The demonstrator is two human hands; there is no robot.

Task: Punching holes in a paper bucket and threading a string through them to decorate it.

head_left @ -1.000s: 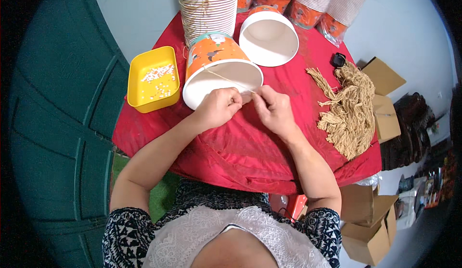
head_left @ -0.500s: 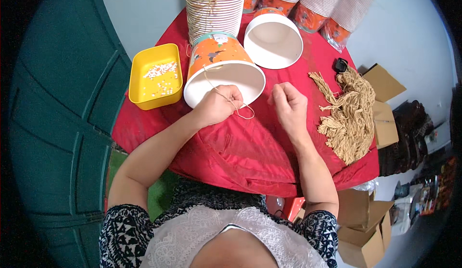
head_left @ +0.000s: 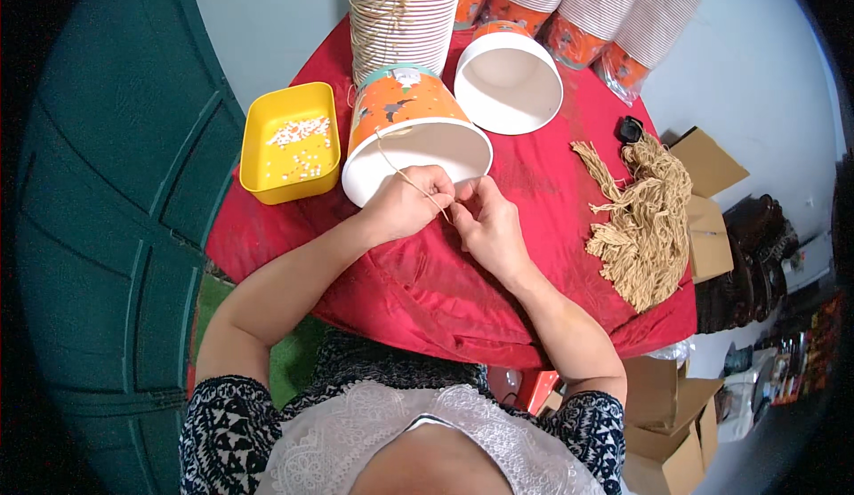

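An orange paper bucket (head_left: pixel 409 102) lies on its side, its white open mouth toward me. A thin tan string (head_left: pixel 391 159) runs from its rim across my left hand (head_left: pixel 411 201), which is closed in a pinch on the string in front of the mouth. My right hand (head_left: pixel 491 230) meets it there, thumb and forefinger pinched at the string's end beside my left fingertips. The fingers partly hide that end. Left of the bucket stands a yellow tub (head_left: pixel 289 191) with small white beads (head_left: pixel 301 130) in it.
A tall stack of buckets (head_left: pixel 400 28) rises behind, and a single bucket (head_left: pixel 509 84) lies open toward me. Bagged bucket stacks (head_left: pixel 587 15) line the back. A heap of tan strings (head_left: pixel 645 228) lies right on the red cloth (head_left: pixel 427 308). Cardboard boxes (head_left: pixel 672 442) stand beside the table.
My right hand has moved left from apart to meet my left hand at the string. The string's loose loop beside the left fingers is no longer visible. The view has shifted slightly.
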